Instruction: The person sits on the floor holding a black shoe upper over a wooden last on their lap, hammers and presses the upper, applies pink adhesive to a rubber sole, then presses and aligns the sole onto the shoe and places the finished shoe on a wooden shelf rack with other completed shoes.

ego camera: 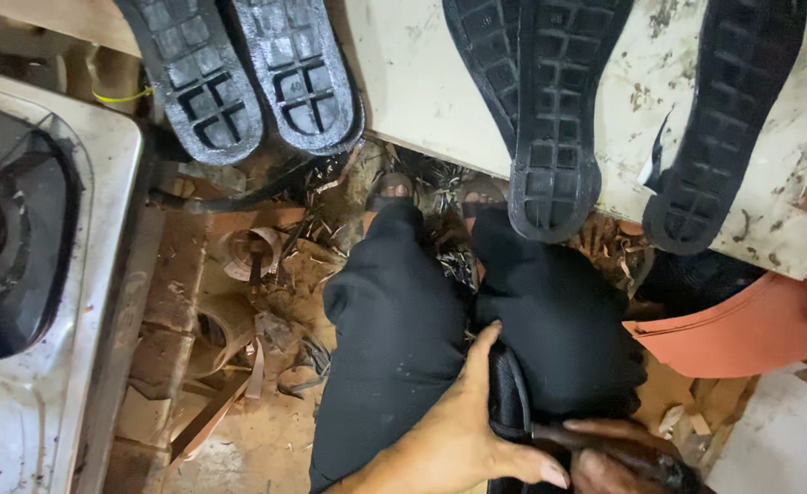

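My left hand (458, 434) comes in from the bottom edge and grips a black rubber sole piece (511, 389) that stands on edge between my knees, thumb along its left side. My right hand (618, 457) is at the bottom right, mostly cut off by the frame. Its fingers are closed around a thin dark tool (559, 436) that lies against the lower part of the sole piece. Both hands rest over my lap in black trousers (394, 320). My sandalled feet (392, 190) show beyond the knees.
Several black treaded shoe soles (550, 119) lie tread-up, overhanging the edge of a worn white table (422, 82) ahead. An orange sheet (742, 329) curls at the right. A white gas stove (19, 229) sits left. Tape rolls (250, 252) and scraps litter the brown floor.
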The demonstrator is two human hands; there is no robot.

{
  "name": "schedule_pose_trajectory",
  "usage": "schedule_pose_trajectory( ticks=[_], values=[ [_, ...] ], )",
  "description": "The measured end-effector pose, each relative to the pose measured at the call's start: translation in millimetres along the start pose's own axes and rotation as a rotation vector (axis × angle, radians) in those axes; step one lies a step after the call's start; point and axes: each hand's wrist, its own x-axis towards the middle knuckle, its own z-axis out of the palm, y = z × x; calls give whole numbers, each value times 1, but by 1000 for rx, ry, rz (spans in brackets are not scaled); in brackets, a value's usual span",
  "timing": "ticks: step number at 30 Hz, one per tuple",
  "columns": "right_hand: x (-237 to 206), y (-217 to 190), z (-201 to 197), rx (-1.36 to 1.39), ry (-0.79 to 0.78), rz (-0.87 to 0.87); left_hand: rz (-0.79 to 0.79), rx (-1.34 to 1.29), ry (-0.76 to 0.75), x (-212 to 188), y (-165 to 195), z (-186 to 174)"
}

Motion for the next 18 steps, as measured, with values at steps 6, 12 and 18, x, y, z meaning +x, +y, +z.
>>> schedule_pose_trajectory(
  ticks=[6, 12, 18],
  values=[
    [2, -34, 20, -198, 28, -169, 122, 148, 51, 4, -1, 0],
    [-3, -88, 59, -9, -5, -180, 175, 295, 107, 9, -3, 2],
    [-43, -96, 76, 311, -151, -404, 472, 375, 89, -28, 11, 25]
  ],
)
